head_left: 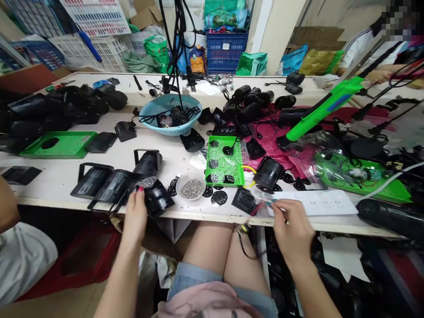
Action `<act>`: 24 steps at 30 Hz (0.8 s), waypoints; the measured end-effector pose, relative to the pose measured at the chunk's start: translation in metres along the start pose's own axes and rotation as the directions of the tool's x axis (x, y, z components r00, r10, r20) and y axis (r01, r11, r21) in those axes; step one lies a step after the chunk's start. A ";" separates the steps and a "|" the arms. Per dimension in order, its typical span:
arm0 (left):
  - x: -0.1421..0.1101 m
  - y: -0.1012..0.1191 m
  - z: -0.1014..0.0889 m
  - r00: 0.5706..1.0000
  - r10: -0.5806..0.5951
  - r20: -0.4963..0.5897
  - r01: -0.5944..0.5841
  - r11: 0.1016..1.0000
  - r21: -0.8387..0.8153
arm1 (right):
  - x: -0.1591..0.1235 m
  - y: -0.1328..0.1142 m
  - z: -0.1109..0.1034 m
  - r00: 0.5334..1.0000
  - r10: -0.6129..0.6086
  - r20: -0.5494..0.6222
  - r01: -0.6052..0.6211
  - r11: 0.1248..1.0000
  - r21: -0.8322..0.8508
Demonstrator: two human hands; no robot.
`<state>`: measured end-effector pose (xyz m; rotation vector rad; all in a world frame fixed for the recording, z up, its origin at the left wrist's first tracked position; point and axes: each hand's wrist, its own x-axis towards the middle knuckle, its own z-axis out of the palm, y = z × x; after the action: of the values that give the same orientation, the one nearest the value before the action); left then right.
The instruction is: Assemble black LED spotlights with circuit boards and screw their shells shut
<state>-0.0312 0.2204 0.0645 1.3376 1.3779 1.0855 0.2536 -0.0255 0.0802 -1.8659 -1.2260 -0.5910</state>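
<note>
My left hand [135, 214] is closed around the near left side of a black plastic housing [159, 198] at the table's front edge. Beside it lie more black housings with bracket handles [112, 185]. Over the right part of the front edge, my right hand [293, 225] pinches thin wires [272, 202]; their far ends are blurred. Just left of those fingers sits a squarish black part [244, 201]. A bowl of small metal screws [191, 188] stands between my hands, with round black discs [219, 197] around it. A cable with a yellowish end [244, 228] hangs by my lap.
A green perforated tray [225, 161] holds several discs. Behind it are a blue basket [170, 115] with cords and a heap of black housings [251, 99]. A white power strip [326, 202] lies at right, near a green-handled tool [323, 110]. Another person's arm [7, 203] shows at left.
</note>
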 end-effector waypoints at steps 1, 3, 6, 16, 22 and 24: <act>0.012 0.003 -0.004 1.000 -0.002 -0.010 0.002 0.998 0.063 | -0.005 0.003 0.008 0.998 0.018 0.066 -0.020 0.999 0.031; 0.029 0.007 -0.008 1.000 -0.004 0.002 0.004 0.982 0.188 | -0.014 0.006 0.019 0.990 0.048 0.132 -0.055 0.997 0.055; 0.042 0.009 -0.008 0.999 0.048 0.023 -0.053 0.940 0.336 | -0.023 0.007 0.029 0.987 0.045 0.152 -0.053 0.997 0.050; -0.026 0.053 0.045 0.909 0.376 0.179 -0.413 0.866 0.282 | -0.042 0.002 0.033 0.979 0.062 0.194 -0.076 0.995 0.067; -0.072 0.027 0.160 0.377 0.369 0.850 -0.511 0.848 -0.141 | -0.043 -0.008 0.028 0.970 0.093 0.225 -0.114 0.990 0.082; -0.070 0.019 0.176 0.330 0.367 0.870 -0.519 0.840 -0.157 | -0.036 -0.010 0.019 0.960 0.121 0.251 -0.157 0.980 0.126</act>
<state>0.1458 0.1513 0.0488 2.0631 0.2613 0.3925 0.2291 -0.0270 0.0471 -1.9217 -1.2432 -0.1948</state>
